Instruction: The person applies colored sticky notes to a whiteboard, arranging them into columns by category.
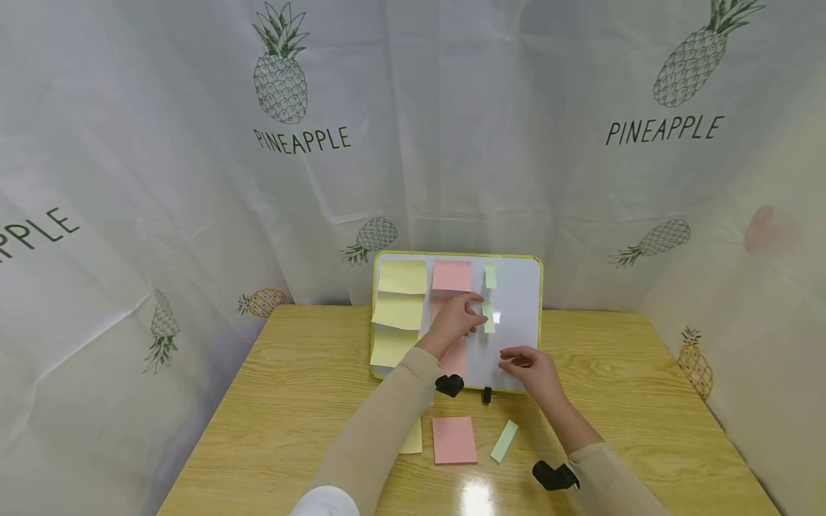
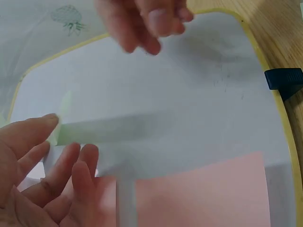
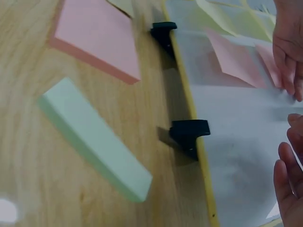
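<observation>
A whiteboard [image 1: 516,301] with a yellow frame stands tilted at the back of the table. My left hand [image 1: 457,320] is at its middle, fingertips at the upper part of the second pale green sticky note [image 1: 489,320]. In the left wrist view that green strip lies along the board, and the fingers [image 2: 35,130] are loosely bent beside its end. My right hand [image 1: 532,369] hovers before the lower right of the board, its fingers relaxed, with nothing seen in them. Another green sticky note [image 1: 490,275] hangs above. Pink sticky notes [image 1: 452,276] are partly hidden by my left hand.
Yellow sticky notes [image 1: 401,276] fill the board's left column. On the table lie a pink note pad [image 1: 454,441], a narrow green note pad [image 3: 94,142] and a partly covered yellow pad [image 1: 413,438]. Black clips [image 3: 187,132] grip the board's lower edge.
</observation>
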Demonstrator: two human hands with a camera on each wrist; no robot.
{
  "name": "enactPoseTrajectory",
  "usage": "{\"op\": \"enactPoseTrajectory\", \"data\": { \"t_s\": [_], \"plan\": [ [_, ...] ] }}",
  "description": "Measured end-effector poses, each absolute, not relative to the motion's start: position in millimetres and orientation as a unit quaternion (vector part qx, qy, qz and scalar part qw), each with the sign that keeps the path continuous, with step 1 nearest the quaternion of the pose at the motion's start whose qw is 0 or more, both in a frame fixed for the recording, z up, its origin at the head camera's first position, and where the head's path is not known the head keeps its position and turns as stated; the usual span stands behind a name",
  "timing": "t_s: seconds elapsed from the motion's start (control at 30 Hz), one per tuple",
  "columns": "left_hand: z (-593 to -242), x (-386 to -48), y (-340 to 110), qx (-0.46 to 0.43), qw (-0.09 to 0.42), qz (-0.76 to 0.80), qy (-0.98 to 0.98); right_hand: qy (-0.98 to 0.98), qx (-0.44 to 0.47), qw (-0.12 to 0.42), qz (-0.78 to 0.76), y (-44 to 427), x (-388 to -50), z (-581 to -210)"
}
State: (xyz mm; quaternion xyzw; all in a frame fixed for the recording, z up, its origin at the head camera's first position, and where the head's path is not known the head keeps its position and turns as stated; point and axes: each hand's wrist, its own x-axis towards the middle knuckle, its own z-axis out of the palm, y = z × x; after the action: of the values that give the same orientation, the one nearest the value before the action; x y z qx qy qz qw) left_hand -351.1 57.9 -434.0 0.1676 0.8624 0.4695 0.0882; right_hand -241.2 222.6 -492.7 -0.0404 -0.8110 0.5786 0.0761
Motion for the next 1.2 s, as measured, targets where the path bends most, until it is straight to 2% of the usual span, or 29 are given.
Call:
{"op": "enactPoseTrajectory", "data": {
  "t_s": [0.2, 0.43, 1.0, 1.2],
  "plan": [
    [-434, -352, 58, 0.175, 0.128, 0.488, 0.846, -0.82, -0.006, 0.048, 0.571, 222, -217, -508],
    [-434, -351, 61, 0.177, 0.144, 0.498, 0.837, -0.824, 0.002, 0.013, 0.566, 222, -198, -522],
    [-435, -348, 65, 0.17, 0.163, 0.515, 0.824, -0.821, 0.032, 0.004, 0.57, 224, -180, -536],
    [-442, -343, 62, 0.174, 0.17, 0.519, 0.82, -0.814, 0.015, 0.002, 0.581, 226, -179, -537]
  ]
}}
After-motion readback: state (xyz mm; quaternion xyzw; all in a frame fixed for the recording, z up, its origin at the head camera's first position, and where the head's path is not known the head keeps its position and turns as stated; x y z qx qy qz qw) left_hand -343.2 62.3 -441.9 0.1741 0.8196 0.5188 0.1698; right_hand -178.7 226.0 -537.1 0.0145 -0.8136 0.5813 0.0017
